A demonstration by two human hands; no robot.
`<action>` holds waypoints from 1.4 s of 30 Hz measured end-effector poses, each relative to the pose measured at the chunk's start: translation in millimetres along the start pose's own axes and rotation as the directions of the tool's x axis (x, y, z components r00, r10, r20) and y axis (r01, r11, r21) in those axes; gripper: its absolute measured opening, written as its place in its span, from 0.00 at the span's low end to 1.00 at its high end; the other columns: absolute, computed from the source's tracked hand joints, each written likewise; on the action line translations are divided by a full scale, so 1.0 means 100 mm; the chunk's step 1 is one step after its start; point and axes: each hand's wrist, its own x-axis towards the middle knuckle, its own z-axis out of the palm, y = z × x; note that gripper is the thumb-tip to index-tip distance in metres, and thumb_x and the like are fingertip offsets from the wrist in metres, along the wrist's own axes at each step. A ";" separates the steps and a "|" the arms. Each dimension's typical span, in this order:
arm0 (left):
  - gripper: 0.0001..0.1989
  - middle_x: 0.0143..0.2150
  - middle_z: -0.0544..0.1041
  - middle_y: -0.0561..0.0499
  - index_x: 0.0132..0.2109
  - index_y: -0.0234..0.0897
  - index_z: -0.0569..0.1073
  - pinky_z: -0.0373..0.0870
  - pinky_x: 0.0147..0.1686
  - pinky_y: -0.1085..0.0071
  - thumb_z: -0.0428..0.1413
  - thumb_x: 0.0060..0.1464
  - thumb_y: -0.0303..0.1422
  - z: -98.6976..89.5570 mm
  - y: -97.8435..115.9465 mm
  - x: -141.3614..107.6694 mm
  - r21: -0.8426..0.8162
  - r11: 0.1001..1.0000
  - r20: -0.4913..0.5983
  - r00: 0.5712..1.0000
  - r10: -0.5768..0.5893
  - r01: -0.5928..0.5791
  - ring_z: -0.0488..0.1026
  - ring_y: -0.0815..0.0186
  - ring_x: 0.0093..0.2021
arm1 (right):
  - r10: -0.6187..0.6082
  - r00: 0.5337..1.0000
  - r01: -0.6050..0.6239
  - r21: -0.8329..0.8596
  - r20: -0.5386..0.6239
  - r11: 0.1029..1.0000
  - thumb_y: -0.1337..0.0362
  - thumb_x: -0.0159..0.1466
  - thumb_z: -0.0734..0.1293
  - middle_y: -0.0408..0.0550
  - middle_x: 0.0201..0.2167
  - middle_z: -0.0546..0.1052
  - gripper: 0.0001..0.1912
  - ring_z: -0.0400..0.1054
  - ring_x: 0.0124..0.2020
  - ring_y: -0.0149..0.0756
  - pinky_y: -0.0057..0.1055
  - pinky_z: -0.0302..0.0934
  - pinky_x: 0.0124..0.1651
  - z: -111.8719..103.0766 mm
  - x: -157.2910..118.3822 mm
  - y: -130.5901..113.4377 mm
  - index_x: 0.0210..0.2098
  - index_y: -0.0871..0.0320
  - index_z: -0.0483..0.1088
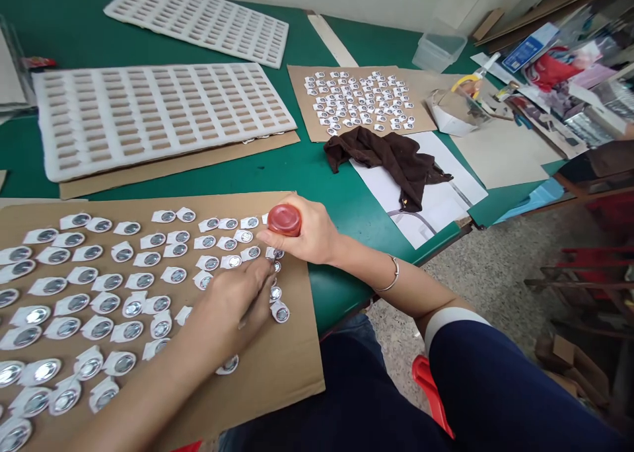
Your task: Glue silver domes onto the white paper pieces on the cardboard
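Observation:
My right hand is wrapped around a red bottle, whose round end faces up toward me. The bottle's lower end is hidden by my hands. My left hand is closed just below it, fingertips pinched together beside a small white tag with a shiny silver oval. A thin grey edge shows under the left palm; what the fingers hold cannot be made out. Many such tags lie in loose rows on the cardboard sheet under both hands, some of them covered by my left forearm.
Two white slotted foam trays lie on the green table at the back left. Another cardboard carries more tags. A brown cloth rests on white paper. Yellow-handled scissors, a clear tub and clutter fill the right.

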 end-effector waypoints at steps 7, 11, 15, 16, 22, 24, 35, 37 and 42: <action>0.09 0.23 0.69 0.56 0.31 0.38 0.69 0.58 0.27 0.71 0.48 0.58 0.34 -0.19 -0.05 0.22 -0.059 0.972 0.128 0.967 -0.219 0.228 0.65 0.69 0.25 | 0.106 0.994 -0.106 0.027 0.010 0.994 0.50 0.53 0.73 0.44 0.36 0.76 0.22 0.73 0.37 0.35 0.34 0.68 0.42 -0.13 -0.17 -0.13 0.39 0.54 0.65; 0.11 0.25 0.71 0.53 0.29 0.38 0.68 0.58 0.26 0.71 0.49 0.57 0.36 -0.23 -0.09 0.29 -0.072 0.969 0.140 0.964 -0.225 0.237 0.66 0.67 0.26 | 0.165 0.982 -0.162 0.037 -0.094 0.986 0.50 0.49 0.75 0.45 0.38 0.76 0.27 0.73 0.38 0.36 0.35 0.68 0.42 -0.16 -0.37 -0.19 0.43 0.55 0.66; 0.13 0.26 0.72 0.52 0.29 0.37 0.69 0.60 0.28 0.70 0.49 0.58 0.38 -0.22 -0.13 0.28 -0.081 0.975 0.125 0.973 -0.196 0.207 0.68 0.66 0.28 | 0.121 0.949 -0.125 0.005 -0.292 0.992 0.54 0.53 0.74 0.44 0.31 0.74 0.17 0.70 0.32 0.34 0.34 0.68 0.37 -0.11 -0.55 -0.20 0.36 0.56 0.69; 0.13 0.26 0.72 0.52 0.29 0.37 0.69 0.60 0.28 0.70 0.49 0.58 0.38 -0.21 -0.14 0.27 -0.080 0.977 0.115 0.975 -0.189 0.199 0.68 0.66 0.29 | 0.114 0.928 -0.120 0.004 -0.354 0.993 0.55 0.54 0.73 0.44 0.29 0.73 0.15 0.70 0.31 0.34 0.34 0.67 0.36 -0.10 -0.58 -0.21 0.35 0.56 0.69; 0.11 0.29 0.74 0.51 0.30 0.38 0.71 0.61 0.28 0.71 0.52 0.57 0.38 -0.19 -0.23 0.26 -0.125 0.963 0.103 0.969 -0.226 0.238 0.70 0.65 0.31 | 0.113 0.875 -0.098 0.057 -0.470 0.994 0.60 0.54 0.72 0.45 0.29 0.73 0.12 0.69 0.29 0.34 0.35 0.67 0.33 -0.06 -0.68 -0.20 0.35 0.57 0.70; 0.10 0.29 0.75 0.52 0.31 0.38 0.71 0.61 0.28 0.71 0.53 0.56 0.38 -0.20 -0.25 0.27 -0.170 0.945 0.121 0.957 -0.263 0.281 0.69 0.66 0.31 | 0.116 0.885 -0.099 0.061 -0.452 0.993 0.60 0.54 0.73 0.45 0.29 0.74 0.12 0.69 0.29 0.34 0.35 0.67 0.33 -0.05 -0.68 -0.18 0.34 0.57 0.70; 0.10 0.27 0.73 0.55 0.29 0.38 0.70 0.60 0.29 0.72 0.55 0.56 0.37 -0.17 -0.36 0.29 -0.235 0.938 0.122 0.965 -0.232 0.255 0.67 0.69 0.29 | 0.101 0.913 -0.096 0.031 -0.396 0.995 0.60 0.55 0.72 0.44 0.28 0.75 0.10 0.70 0.29 0.34 0.35 0.67 0.33 -0.05 -0.63 -0.19 0.33 0.56 0.70; 0.11 0.27 0.73 0.55 0.29 0.38 0.70 0.61 0.28 0.72 0.54 0.55 0.38 -0.17 -0.37 0.29 -0.238 0.934 0.132 0.962 -0.239 0.265 0.67 0.69 0.28 | 0.084 0.915 -0.077 0.035 -0.395 0.996 0.61 0.55 0.73 0.44 0.28 0.75 0.10 0.69 0.30 0.34 0.34 0.67 0.34 -0.04 -0.63 -0.19 0.33 0.56 0.70; 0.10 0.28 0.74 0.54 0.30 0.38 0.71 0.61 0.28 0.72 0.55 0.54 0.39 -0.16 -0.38 0.28 -0.233 0.934 0.118 0.961 -0.250 0.271 0.67 0.68 0.29 | 0.071 0.915 -0.056 0.051 -0.397 0.997 0.64 0.54 0.74 0.43 0.29 0.75 0.10 0.69 0.30 0.33 0.34 0.67 0.34 -0.04 -0.63 -0.17 0.34 0.56 0.70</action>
